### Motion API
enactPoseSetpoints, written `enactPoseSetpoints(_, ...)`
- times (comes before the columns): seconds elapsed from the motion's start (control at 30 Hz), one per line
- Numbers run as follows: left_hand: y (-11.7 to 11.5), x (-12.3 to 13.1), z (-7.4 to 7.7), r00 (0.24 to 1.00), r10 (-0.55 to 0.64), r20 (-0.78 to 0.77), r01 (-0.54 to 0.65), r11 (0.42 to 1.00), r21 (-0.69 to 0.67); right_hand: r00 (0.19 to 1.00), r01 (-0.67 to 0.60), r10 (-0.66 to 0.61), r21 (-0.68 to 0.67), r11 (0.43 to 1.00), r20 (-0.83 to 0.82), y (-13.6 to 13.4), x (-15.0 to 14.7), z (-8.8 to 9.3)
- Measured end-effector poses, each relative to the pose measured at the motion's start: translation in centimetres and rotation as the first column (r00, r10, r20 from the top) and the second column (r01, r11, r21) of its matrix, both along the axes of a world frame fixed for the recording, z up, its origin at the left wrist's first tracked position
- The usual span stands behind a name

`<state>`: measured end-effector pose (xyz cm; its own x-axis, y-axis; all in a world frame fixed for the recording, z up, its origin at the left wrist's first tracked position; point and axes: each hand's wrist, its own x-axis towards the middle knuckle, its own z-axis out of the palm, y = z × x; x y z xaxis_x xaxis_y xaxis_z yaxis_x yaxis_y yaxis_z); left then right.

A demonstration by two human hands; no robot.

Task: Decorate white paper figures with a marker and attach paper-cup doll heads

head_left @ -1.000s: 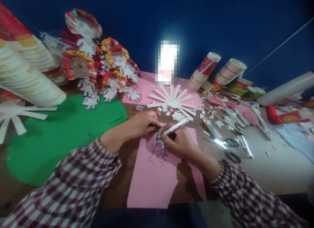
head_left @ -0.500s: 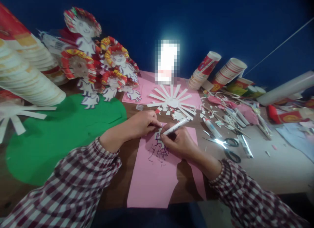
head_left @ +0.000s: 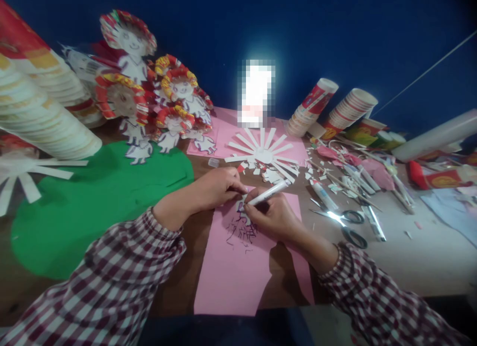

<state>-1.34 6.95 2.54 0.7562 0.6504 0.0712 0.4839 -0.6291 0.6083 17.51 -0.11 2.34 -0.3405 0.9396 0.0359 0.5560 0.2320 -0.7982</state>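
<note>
My right hand (head_left: 270,214) is closed round a white marker (head_left: 267,193), its tip down at a small white paper cutout (head_left: 242,205) with dark outlines. The cutout lies on a pink sheet (head_left: 227,281) that carries dark pen strokes below it. My left hand (head_left: 223,187) rests at the top left edge of the sheet, thumb and fingers pinched together at the cutout's upper end. Its fingertips are partly hidden, but they seem to press on the cutout's edge.
A green sheet (head_left: 112,202) lies to the left, near stacked paper cups (head_left: 48,117) and paper dolls (head_left: 134,47). Behind my hands is a white strip fan (head_left: 263,156) among scraps. Scissors (head_left: 345,221), a glue tube (head_left: 325,195) and more cup stacks (head_left: 350,110) are on the right.
The whole view has shifted very slightly. Both hands keep almost the same place, and the marker is still in my right hand.
</note>
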Motion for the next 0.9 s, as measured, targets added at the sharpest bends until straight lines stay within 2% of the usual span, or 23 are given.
enactPoseSetpoints(0.9, -0.02, -0.14, -0.14, 1.000, 0.000, 0.014, 0.001, 1.000, -0.015, 0.999, -0.024, 0.023, -0.014, 1.000, -0.046, 0.08, 0.02, -0.11)
